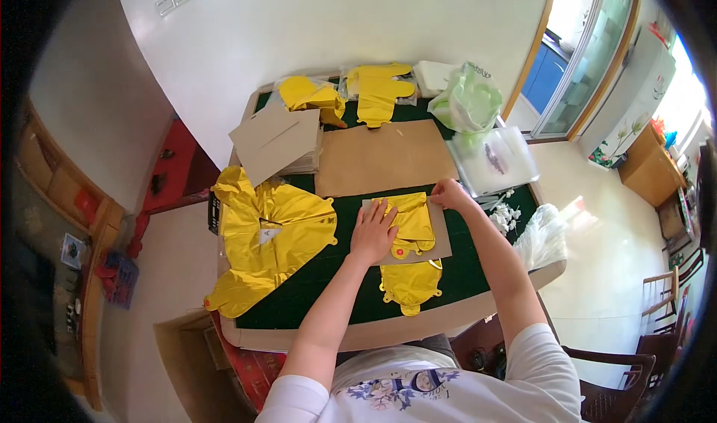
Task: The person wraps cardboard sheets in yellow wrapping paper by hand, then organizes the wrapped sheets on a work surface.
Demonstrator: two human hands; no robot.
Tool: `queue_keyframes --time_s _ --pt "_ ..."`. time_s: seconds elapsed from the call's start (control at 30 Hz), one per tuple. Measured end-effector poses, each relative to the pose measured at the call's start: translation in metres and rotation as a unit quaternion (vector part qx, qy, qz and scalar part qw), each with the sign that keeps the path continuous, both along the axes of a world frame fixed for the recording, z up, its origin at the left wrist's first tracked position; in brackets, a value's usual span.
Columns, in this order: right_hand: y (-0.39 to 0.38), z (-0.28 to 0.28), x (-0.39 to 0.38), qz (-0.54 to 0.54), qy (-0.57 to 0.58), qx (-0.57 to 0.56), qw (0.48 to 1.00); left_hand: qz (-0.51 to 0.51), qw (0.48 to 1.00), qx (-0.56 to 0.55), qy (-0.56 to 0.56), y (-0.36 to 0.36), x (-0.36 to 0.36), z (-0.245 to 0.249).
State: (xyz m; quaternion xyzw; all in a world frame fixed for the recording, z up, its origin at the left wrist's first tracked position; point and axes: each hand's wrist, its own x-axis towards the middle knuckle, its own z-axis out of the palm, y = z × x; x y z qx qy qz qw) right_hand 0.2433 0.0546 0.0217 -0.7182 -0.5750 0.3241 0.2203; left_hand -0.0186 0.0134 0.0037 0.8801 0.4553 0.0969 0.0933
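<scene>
A folded yellow foil balloon lies on a small grey cardboard sheet near the table's front. My left hand rests flat over the left part of the foil and the cardboard, fingers stretched out. At the top right corner of both, my right hand is closed in a pinch. What its fingertips grip, whether foil or card, is hidden. Another piece of yellow foil sticks out below the cardboard, flat on the dark green tabletop. To the left spreads a large pile of flat yellow foil balloons.
Behind my hands lies a brown cardboard sheet, with stacked grey cardboard to its left. More yellow foil balloons sit at the back. Clear plastic bags, a green-white bag and small white pieces lie rightward.
</scene>
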Motion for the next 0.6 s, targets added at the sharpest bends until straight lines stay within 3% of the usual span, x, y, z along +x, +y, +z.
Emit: queue_keyframes --time_s 0.23,0.33,0.47,0.6 --pt "-0.022 0.015 0.029 0.069 -0.079 -0.065 0.992 0.002 1.0 -0.03 0.009 0.001 0.0 0.005" --pt "-0.046 0.023 0.057 0.064 -0.027 -0.1 0.993 0.002 1.0 -0.02 0.013 0.0 0.0 0.0" --pt "-0.096 0.068 0.09 0.052 0.063 -0.046 0.996 -0.003 1.0 -0.004 0.007 0.001 -0.001 -0.004" --pt "-0.144 0.111 0.102 0.033 0.218 -0.034 0.975 -0.002 1.0 -0.005 0.005 0.001 -0.001 -0.003"
